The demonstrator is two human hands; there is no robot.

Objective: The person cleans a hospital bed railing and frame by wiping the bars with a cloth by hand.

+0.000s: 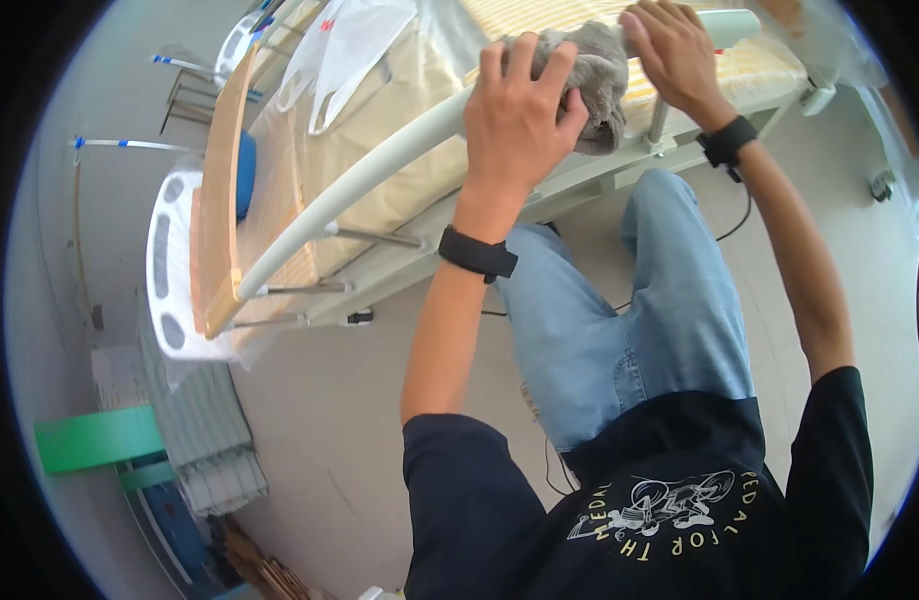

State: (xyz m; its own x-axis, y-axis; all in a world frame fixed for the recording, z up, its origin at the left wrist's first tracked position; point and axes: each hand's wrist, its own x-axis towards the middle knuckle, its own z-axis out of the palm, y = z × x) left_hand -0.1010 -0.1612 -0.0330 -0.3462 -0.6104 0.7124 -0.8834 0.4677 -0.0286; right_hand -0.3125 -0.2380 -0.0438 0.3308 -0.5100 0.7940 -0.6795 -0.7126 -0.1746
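Beyond rail (365,180) and cloth (602,75), white plastic bag (358,38)

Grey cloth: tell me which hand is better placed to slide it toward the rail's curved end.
Left, probably: the left hand is on the cloth and nearer the rail's curved end, while the right hand sits beyond the cloth.
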